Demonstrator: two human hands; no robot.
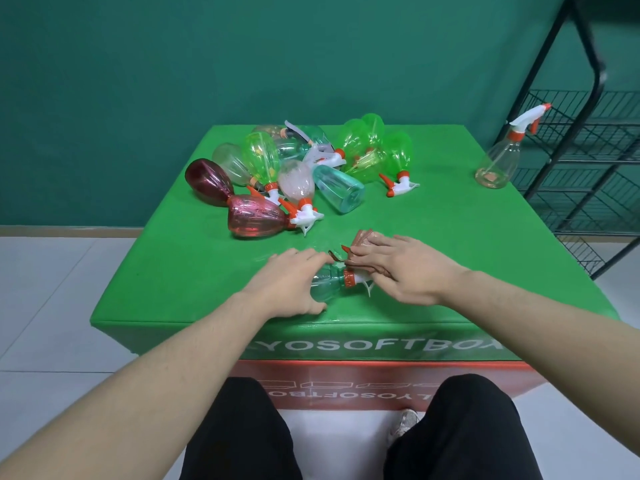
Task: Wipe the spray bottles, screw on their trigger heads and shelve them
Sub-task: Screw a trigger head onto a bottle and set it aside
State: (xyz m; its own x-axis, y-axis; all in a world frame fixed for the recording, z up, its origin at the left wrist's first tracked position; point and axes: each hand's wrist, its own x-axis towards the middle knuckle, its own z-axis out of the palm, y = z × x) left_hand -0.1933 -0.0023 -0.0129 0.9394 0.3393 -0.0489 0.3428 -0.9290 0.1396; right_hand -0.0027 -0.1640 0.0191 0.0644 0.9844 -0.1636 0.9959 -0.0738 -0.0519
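A clear teal spray bottle (pixel 327 284) lies on its side near the front of the green table top (pixel 194 271), its orange collar and white trigger head pointing right. My left hand (pixel 287 285) grips the bottle's body. My right hand (pixel 412 268) holds a brown cloth (pixel 362 240) over the trigger head; the head is mostly hidden under it. A pile of lying bottles, green (pixel 367 150), dark red (pixel 254 216), teal (pixel 341 188) and clear, fills the back of the table. One clear bottle (pixel 498 161) with its trigger head on stands upright at the far right.
A black wire shelf rack (pixel 588 140) stands to the right of the table, against the green wall. The floor is white tile. My knees in black trousers are just below the table's front edge.
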